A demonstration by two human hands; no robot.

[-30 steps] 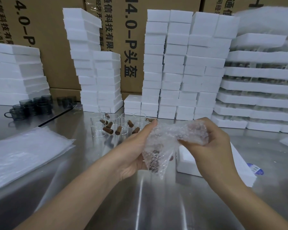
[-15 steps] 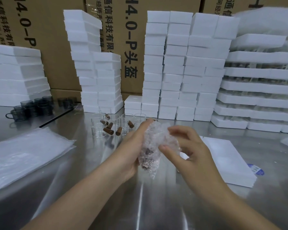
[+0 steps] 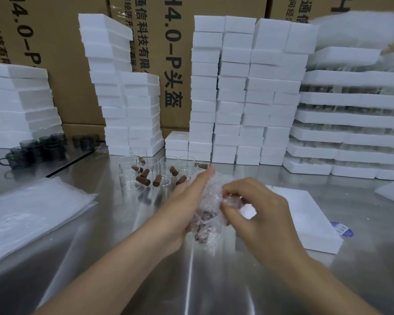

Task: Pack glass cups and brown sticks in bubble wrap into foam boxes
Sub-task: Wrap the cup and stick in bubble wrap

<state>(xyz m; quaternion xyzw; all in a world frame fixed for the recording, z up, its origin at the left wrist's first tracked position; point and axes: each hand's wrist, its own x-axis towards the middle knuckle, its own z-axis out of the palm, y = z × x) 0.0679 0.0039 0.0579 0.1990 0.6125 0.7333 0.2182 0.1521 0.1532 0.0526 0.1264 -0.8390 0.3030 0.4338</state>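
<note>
My left hand [image 3: 183,208] grips a bubble wrap bundle [image 3: 208,214] above the steel table; something brown shows through the wrap at its lower end. My right hand [image 3: 257,212] pinches the wrap's top flap against the bundle with thumb and fingers. Behind the hands stand several clear glass cups [image 3: 150,171] with brown sticks [image 3: 143,180] lying among them. A flat white foam box [image 3: 305,217] lies on the table just right of my right hand.
A pile of bubble wrap sheets [image 3: 32,212] lies at the left. Dark glass cups [image 3: 37,148] stand at the far left. Tall stacks of white foam boxes [image 3: 237,92] line the back before cardboard cartons. A blue sticker [image 3: 341,230] lies at the right.
My right hand has folded the loose top of the wrap from the right down onto the bundle, which is now tighter and more compact. The left hand has kept its grip.
</note>
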